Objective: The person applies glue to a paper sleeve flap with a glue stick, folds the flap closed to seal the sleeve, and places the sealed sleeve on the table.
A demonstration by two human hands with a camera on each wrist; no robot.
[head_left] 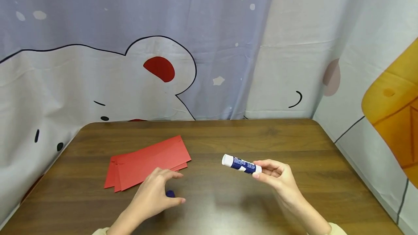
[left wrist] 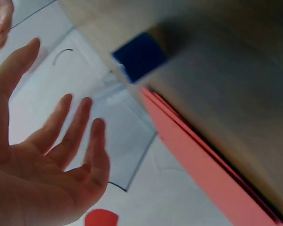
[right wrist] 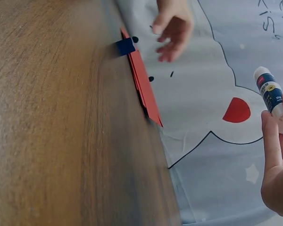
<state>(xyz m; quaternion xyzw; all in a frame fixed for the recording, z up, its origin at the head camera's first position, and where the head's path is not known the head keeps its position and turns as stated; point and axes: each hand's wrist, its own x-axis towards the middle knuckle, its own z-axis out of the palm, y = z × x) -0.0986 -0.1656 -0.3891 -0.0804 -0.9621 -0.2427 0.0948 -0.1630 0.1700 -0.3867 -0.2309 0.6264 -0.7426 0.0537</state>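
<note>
Between the thumb and fingers of my right hand [head_left: 277, 178] is a glue stick [head_left: 243, 165], pinched near one end and held above the table. It has a dark blue label with white ends, and its white tip points left. My left hand [head_left: 153, 193] is held over the table with thumb and fingers spread and nothing between them. Behind it stands a dark blue cap [left wrist: 139, 57], partly hidden by the hand in the head view. Beyond that hand several red envelopes [head_left: 150, 160] lie in an overlapping stack.
The brown wooden table [head_left: 261, 137] has rounded far corners. A printed curtain [head_left: 222, 46] hangs along its far side and both flanks.
</note>
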